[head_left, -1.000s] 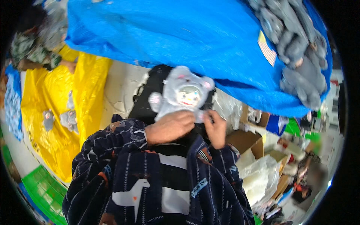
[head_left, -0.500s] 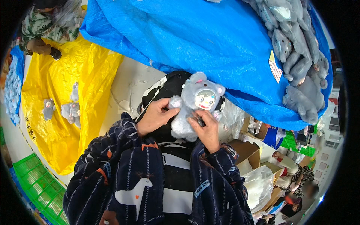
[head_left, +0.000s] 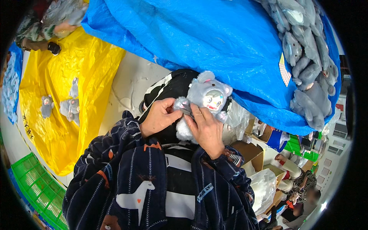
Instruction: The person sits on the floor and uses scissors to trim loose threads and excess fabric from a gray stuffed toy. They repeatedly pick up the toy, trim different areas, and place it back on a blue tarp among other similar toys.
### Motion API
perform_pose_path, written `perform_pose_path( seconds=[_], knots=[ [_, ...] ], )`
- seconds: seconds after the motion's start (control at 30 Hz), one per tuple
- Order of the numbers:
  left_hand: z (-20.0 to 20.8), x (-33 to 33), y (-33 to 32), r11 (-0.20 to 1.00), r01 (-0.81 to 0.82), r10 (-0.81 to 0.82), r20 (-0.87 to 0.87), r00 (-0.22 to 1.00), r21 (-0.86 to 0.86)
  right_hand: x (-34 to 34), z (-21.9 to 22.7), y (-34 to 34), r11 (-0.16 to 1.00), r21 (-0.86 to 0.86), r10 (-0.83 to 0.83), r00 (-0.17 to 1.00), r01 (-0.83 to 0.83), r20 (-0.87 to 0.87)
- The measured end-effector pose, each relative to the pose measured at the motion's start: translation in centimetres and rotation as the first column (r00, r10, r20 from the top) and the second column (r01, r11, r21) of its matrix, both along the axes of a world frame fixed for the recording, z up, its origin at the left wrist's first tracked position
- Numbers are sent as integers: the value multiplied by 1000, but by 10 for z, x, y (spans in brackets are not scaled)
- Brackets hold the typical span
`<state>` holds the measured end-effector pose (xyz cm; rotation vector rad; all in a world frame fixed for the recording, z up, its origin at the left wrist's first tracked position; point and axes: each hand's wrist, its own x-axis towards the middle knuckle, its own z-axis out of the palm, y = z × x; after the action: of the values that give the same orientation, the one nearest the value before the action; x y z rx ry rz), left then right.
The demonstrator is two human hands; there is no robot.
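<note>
A small grey plush doll (head_left: pixel 205 100) with round ears and a printed face sits over my lap, against black-and-white striped clothing. My left hand (head_left: pixel 159 116) pinches the doll's arm on its left side. My right hand (head_left: pixel 207 130) lies over the doll's white lower body, fingers pressed on it. Both hands grip the doll together. My dark patterned sleeves come up from the lower edge.
A big blue plastic sack (head_left: pixel 214 42) lies ahead, with a heap of grey plush dolls (head_left: pixel 306 73) at its right. A yellow sheet (head_left: pixel 65 96) on the left carries a few dolls (head_left: pixel 69 109). A green crate (head_left: pixel 36 188) sits lower left, cardboard boxes (head_left: pixel 249 153) and another person (head_left: pixel 299 184) lower right.
The doll has been turned and lowered slightly; my right hand has shifted over its lower body and my left hand now pinches its arm. The view has swung a little.
</note>
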<state>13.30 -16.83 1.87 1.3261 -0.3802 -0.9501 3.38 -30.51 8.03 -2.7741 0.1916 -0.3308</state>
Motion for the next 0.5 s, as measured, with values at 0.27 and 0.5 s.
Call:
perform_pose_path(
  seconds=[0.27, 0.5],
  knots=[
    [-2, 0, 1, 1000, 1, -1, -30, 1000, -10, 10, 2, -7, 880, 469, -129, 989, 81, 71],
    [3, 0, -1, 999, -38, 27, 311, 950, 30, 20, -10, 3, 943, 328, 54, 999, -51, -1]
  ],
)
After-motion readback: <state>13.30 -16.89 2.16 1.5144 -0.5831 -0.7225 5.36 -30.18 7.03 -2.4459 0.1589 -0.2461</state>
